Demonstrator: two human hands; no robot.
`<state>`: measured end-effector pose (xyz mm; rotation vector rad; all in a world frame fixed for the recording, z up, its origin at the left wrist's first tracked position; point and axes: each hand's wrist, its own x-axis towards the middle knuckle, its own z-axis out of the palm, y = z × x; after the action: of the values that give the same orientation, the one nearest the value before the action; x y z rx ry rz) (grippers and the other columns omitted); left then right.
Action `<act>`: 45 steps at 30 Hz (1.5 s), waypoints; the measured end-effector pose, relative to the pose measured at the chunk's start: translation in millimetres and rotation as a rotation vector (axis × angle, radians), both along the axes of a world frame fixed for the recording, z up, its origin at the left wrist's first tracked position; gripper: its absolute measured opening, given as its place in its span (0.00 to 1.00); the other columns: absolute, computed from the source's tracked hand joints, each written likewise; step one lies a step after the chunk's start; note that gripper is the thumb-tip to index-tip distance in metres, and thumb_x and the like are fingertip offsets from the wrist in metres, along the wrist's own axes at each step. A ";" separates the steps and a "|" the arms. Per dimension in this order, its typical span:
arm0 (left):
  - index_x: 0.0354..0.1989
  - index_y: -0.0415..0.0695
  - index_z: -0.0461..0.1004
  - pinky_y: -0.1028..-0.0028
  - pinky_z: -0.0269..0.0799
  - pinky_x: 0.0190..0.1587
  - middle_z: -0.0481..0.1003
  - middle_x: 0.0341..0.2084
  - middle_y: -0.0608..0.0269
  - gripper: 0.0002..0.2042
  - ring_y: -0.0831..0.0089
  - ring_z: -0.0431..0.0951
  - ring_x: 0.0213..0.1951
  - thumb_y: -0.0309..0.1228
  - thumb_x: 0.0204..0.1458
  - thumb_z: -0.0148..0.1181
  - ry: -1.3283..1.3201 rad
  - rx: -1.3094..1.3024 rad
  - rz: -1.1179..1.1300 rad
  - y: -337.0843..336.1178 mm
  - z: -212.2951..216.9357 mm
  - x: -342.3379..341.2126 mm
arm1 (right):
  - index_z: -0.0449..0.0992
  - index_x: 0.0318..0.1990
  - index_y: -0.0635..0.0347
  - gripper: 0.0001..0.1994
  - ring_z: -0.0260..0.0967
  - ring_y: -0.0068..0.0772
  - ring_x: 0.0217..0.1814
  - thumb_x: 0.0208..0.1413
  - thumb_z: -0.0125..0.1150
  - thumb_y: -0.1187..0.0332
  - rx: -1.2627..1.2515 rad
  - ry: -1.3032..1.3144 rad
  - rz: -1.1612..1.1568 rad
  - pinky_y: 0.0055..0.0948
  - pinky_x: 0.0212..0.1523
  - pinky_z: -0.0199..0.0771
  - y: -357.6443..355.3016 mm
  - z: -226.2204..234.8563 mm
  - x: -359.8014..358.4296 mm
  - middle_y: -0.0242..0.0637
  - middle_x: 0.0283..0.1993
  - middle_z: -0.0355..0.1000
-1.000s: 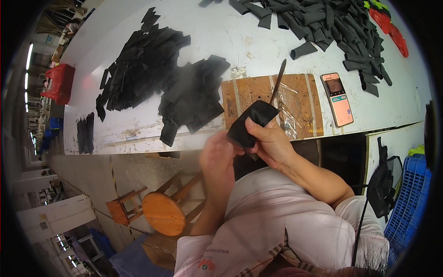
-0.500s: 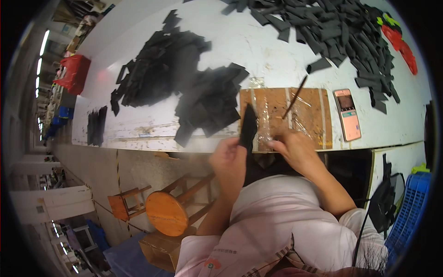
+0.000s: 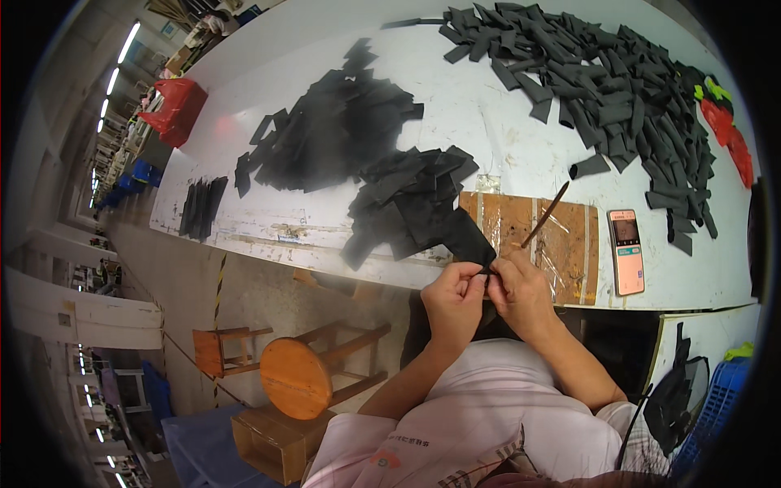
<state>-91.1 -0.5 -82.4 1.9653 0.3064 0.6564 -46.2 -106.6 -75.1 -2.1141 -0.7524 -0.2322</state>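
Both hands meet at the table's front edge, over the near left part of a brown board crossed with clear tape. My left hand pinches the near end of a black fabric piece. Fingers of my right hand are closed on the same end, close beside the left fingertips. The piece's far part reaches toward a heap of flat black fabric pieces on the left. A thin brown stick lies slanted on the board, just beyond my right hand. The pinched end is mostly hidden by fingers.
A larger black heap and a small stack lie left on the white table. Rolled black pieces spread at far right. A pink phone-like device lies right of the board. A round wooden stool stands below left.
My right hand has moved left to join the left hand at the fabric end. The piece, upright before, now slants toward the heap. The whole view has shifted.
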 end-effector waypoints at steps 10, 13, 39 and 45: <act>0.35 0.37 0.65 0.88 0.54 0.15 0.69 0.20 0.65 0.11 0.87 0.63 0.15 0.17 0.41 0.52 0.296 -1.066 -0.474 17.3 12.6 8.5 | 0.70 0.25 0.63 0.02 0.55 0.13 0.19 0.45 0.57 0.75 1.087 1.437 0.359 0.13 0.19 0.54 -14.7 -3.1 9.3 0.27 0.22 0.64; 0.36 0.37 0.65 0.86 0.58 0.16 0.69 0.20 0.65 0.11 0.84 0.64 0.15 0.18 0.41 0.52 0.066 -0.761 -0.255 1.7 5.9 13.4 | 0.68 0.25 0.60 0.05 0.54 0.13 0.19 0.47 0.56 0.71 1.037 1.386 0.368 0.12 0.18 0.53 -12.0 -7.4 10.2 0.26 0.21 0.63; 0.33 0.36 0.67 0.86 0.65 0.21 0.67 0.32 0.60 0.06 0.82 0.66 0.23 0.17 0.46 0.50 -0.208 -0.471 -0.419 -28.1 83.1 52.8 | 0.68 0.24 0.66 0.05 0.60 0.26 0.20 0.46 0.51 0.73 0.341 0.103 0.028 0.25 0.23 0.60 -42.9 93.8 50.0 0.34 0.20 0.63; 0.37 0.39 0.64 0.87 0.47 0.10 0.71 0.28 0.52 0.07 0.88 0.53 0.08 0.23 0.50 0.44 0.099 -1.811 -0.969 -1.2 99.4 84.7 | 0.67 0.22 0.58 0.10 0.51 0.12 0.17 0.51 0.53 0.64 0.591 0.980 0.333 0.12 0.18 0.51 -50.2 96.9 92.6 0.21 0.18 0.58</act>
<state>-6.5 -1.8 17.0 0.2114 -0.0749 -0.3844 46.4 -156.8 21.8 -1.2645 -0.3476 0.6508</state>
